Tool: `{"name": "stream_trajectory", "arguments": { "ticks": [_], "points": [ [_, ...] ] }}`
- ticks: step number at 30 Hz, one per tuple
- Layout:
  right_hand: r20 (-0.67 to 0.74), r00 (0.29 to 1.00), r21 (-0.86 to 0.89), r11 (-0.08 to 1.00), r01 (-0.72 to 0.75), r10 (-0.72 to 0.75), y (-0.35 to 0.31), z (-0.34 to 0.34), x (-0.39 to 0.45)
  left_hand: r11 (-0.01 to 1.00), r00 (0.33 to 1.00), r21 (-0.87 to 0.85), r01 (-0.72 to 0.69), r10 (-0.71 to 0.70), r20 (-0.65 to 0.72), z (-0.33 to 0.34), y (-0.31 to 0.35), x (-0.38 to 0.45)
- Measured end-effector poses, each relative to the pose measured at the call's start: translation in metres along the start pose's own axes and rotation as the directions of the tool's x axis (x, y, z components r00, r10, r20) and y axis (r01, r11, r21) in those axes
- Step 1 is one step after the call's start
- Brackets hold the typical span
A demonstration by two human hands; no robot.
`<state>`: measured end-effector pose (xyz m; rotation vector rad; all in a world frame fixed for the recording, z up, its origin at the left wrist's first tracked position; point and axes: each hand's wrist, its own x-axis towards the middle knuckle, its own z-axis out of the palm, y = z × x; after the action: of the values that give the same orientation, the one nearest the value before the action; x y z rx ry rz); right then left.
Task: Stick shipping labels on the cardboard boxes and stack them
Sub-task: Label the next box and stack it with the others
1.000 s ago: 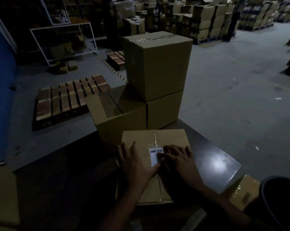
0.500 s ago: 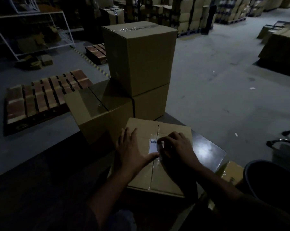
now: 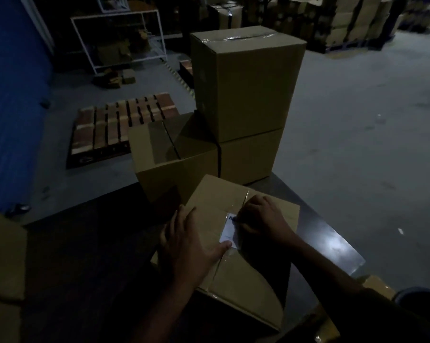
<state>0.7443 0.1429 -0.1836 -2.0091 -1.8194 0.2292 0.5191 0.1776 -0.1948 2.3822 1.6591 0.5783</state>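
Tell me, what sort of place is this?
Most likely a warehouse or shipping depot: stacked cartons line the back, a wooden pallet lies on the concrete floor, and taped cardboard boxes stand nearby.

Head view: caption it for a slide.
Both hands, left hand and right hand, press a shipping label onto a taped cardboard box.

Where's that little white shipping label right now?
In the head view, the shipping label lies on top of the nearest cardboard box, between the left hand and the right hand.
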Motion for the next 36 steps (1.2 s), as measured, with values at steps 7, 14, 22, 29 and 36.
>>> {"name": "stream_trajectory", "arguments": {
  "ticks": [7,14,22,29,36],
  "points": [
    [0.042,0.996,0.065,0.995,0.079,-0.082,0.003,-0.001,0.007,0.999,0.998,-0.016,0.052,-0.052,0.035,-0.008,0.001,0.002],
    [0.081,0.985,0.079,0.986,0.149,-0.155,0.003,-0.005,0.011,0.995,0.996,-0.055,0.08,-0.078,0.034,-0.012,0.002,0.003],
    [0.107,0.985,0.099,0.988,0.122,-0.133,0.01,0.005,0.017,0.995,0.998,-0.078,0.066,-0.065,0.025,-0.015,0.002,0.002],
    [0.122,0.971,0.064,0.978,0.197,-0.204,0.004,-0.005,0.019,0.989,0.993,-0.106,0.106,-0.11,-0.039,-0.012,0.004,-0.004],
    [-0.076,0.994,-0.057,0.995,-0.085,0.081,0.018,-0.025,0.017,0.902,0.881,-0.351,0.251,-0.364,-0.304,0.008,0.002,-0.047]
  ]
}}
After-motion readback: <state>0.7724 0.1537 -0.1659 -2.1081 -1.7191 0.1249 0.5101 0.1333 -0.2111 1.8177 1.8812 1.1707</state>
